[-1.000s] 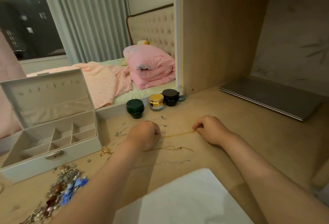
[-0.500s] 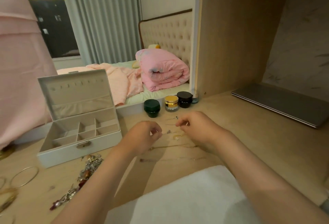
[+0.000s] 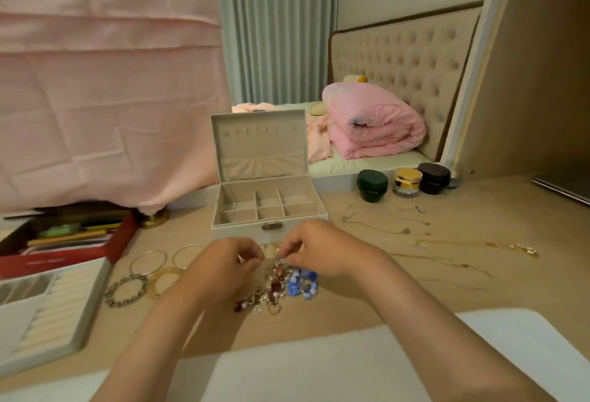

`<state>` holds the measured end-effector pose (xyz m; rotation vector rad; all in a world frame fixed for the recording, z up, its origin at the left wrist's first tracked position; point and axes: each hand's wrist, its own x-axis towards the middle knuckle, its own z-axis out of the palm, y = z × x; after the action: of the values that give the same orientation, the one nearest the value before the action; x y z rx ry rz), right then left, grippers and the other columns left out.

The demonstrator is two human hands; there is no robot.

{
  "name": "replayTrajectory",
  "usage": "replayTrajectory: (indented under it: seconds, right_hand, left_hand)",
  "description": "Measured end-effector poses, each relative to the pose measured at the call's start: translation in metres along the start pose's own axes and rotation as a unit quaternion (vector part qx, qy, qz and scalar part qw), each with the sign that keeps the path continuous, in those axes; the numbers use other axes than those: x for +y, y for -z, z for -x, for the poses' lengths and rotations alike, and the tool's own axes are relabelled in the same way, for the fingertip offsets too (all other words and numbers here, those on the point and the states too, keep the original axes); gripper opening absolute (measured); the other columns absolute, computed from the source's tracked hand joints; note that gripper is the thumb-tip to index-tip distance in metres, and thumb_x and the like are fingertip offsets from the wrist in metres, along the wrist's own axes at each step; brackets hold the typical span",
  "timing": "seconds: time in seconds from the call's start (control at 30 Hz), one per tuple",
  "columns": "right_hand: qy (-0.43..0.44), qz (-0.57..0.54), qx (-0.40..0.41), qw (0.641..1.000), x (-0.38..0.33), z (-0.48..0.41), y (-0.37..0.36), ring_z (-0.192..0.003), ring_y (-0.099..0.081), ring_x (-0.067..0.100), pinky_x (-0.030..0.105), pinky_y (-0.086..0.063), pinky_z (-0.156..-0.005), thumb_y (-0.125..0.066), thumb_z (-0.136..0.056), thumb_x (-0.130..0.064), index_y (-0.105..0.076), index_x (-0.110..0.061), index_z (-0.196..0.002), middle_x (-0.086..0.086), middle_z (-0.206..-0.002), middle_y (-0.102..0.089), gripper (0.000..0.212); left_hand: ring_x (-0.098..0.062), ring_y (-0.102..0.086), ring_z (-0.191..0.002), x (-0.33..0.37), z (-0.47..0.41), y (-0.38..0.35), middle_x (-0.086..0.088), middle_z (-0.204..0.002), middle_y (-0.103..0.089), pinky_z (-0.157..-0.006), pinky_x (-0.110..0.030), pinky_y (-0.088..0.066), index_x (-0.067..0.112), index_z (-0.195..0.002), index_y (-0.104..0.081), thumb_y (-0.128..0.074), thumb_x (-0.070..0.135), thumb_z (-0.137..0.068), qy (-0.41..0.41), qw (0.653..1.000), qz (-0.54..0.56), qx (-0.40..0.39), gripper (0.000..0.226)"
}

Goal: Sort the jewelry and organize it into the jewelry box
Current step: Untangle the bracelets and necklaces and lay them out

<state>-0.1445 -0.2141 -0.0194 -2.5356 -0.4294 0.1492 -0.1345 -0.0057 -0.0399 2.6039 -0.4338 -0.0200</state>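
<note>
The white jewelry box (image 3: pixel 242 229) stands open on the desk, its lid upright and its compartments bare. Just in front of it lies a tangled pile of beaded jewelry (image 3: pixel 281 286) with red, silver and blue pieces. My left hand (image 3: pixel 223 267) and my right hand (image 3: pixel 319 251) hover over the pile's far edge, fingers curled and pinching at a piece between them; the piece itself is too blurred to name. Several bangles and bracelets (image 3: pixel 150 270) lie left of the pile. Thin chain necklaces (image 3: pixel 399 229) are laid out to the right.
A white ring tray (image 3: pixel 41 309) sits at the left edge, with a red box of items (image 3: pixel 67 242) behind it. Three cosmetic jars (image 3: pixel 404 181) stand at the desk's back. A white cushion (image 3: pixel 319 366) lies at the near edge. A laptop (image 3: pixel 562 191) rests far right.
My view has swung left. Both hands left the gold chain on the right and moved over to the beaded pile in front of the box.
</note>
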Motion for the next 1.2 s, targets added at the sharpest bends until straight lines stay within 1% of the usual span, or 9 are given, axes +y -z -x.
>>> replayTrajectory:
  seconds: [0.07,0.17,0.37,0.53,0.6,0.73,0.93,1.1,1.2]
  right_hand:
    - [0.003,0.027,-0.016,0.999,-0.008,-0.010,-0.012,-0.099,-0.065,0.003,0.025,-0.053,-0.091,-0.070,-0.093,-0.026,-0.077,-0.028,-0.111,-0.011,-0.112,-0.073,0.019]
    - [0.007,0.046,-0.043,0.998,-0.015,-0.019,-0.023,-0.096,-0.065,0.001,0.025,-0.054,-0.089,-0.074,-0.088,-0.030,-0.077,-0.029,-0.110,-0.012,-0.109,-0.073,0.021]
    - [-0.012,0.081,-0.052,0.995,-0.012,-0.034,-0.027,-0.086,-0.063,0.000,0.026,-0.055,-0.083,-0.078,-0.085,-0.030,-0.078,-0.030,-0.097,-0.019,-0.089,-0.068,0.012]
    - [-0.020,0.079,-0.037,0.996,-0.008,-0.036,-0.019,-0.088,-0.063,0.006,0.031,-0.056,-0.084,-0.080,-0.083,-0.026,-0.076,-0.033,-0.099,-0.014,-0.092,-0.066,0.018]
    - [-0.025,0.060,-0.029,0.997,-0.005,-0.035,-0.014,-0.089,-0.064,0.007,0.031,-0.056,-0.085,-0.081,-0.083,-0.025,-0.075,-0.034,-0.099,-0.012,-0.095,-0.066,0.019]
    - [-0.038,0.038,-0.001,0.999,0.005,-0.032,-0.003,-0.088,-0.063,0.003,0.023,-0.053,-0.079,-0.076,-0.088,-0.024,-0.075,-0.034,-0.105,-0.014,-0.096,-0.066,0.020]
    - [-0.019,0.068,-0.024,0.997,0.006,-0.039,-0.014,-0.092,-0.059,0.001,0.022,-0.049,-0.081,-0.073,-0.090,-0.032,-0.075,-0.035,-0.109,-0.021,-0.096,-0.062,0.019]
    - [-0.013,0.134,-0.009,0.991,0.001,-0.043,-0.021,-0.093,-0.060,0.006,0.030,-0.052,-0.083,-0.068,-0.092,-0.038,-0.074,-0.037,-0.105,-0.016,-0.097,-0.063,0.015]
    - [-0.006,0.119,-0.006,0.993,0.001,-0.043,-0.024,-0.085,-0.056,0.003,0.027,-0.048,-0.076,-0.070,-0.090,-0.041,-0.075,-0.038,-0.105,-0.019,-0.088,-0.058,0.016]
  left_hand:
    - [0.006,-0.057,-0.080,-0.015,0.008,0.001,0.020,-0.089,-0.067,-0.062,-0.005,-0.037,0.035,-0.089,-0.070,-0.064,0.028,-0.094,0.006,1.000,-0.001,-0.013,0.011]
    - [0.007,-0.057,-0.080,-0.028,0.015,0.003,0.021,-0.088,-0.067,-0.062,-0.004,-0.038,0.036,-0.090,-0.072,-0.065,0.027,-0.093,0.011,1.000,0.017,-0.024,0.012]
    - [0.010,-0.056,-0.076,-0.036,0.022,0.008,0.021,-0.082,-0.068,-0.061,-0.006,-0.037,0.036,-0.087,-0.074,-0.072,0.040,-0.086,0.023,0.999,0.024,-0.038,0.004]
    - [0.005,-0.062,-0.076,-0.026,0.022,0.000,0.022,-0.077,-0.068,-0.076,-0.025,-0.055,0.040,-0.080,-0.071,-0.083,0.048,-0.072,0.028,0.995,0.026,-0.088,0.017]
    - [0.004,-0.062,-0.078,-0.027,0.021,0.003,0.021,-0.080,-0.067,-0.076,-0.022,-0.054,0.038,-0.082,-0.071,-0.083,0.041,-0.076,0.030,0.995,0.013,-0.098,0.013]
    - [0.005,-0.060,-0.078,-0.033,0.022,0.007,0.022,-0.080,-0.064,-0.066,-0.011,-0.043,0.038,-0.082,-0.072,-0.077,0.028,-0.084,0.029,0.995,0.002,-0.097,0.011]
    - [0.007,-0.057,-0.077,-0.032,0.019,0.003,0.022,-0.082,-0.063,-0.063,-0.005,-0.037,0.034,-0.091,-0.073,-0.073,0.028,-0.089,0.015,0.998,0.016,-0.066,0.006]
    - [0.005,-0.057,-0.082,-0.027,0.018,0.001,0.022,-0.088,-0.063,-0.073,-0.021,-0.049,0.041,-0.096,-0.072,-0.067,0.042,-0.089,0.012,0.999,-0.026,-0.019,0.008]
    - [0.004,-0.057,-0.083,-0.026,0.016,-0.002,0.021,-0.087,-0.062,-0.073,-0.024,-0.051,0.042,-0.097,-0.072,-0.071,0.054,-0.082,0.006,0.999,-0.027,-0.029,0.019]
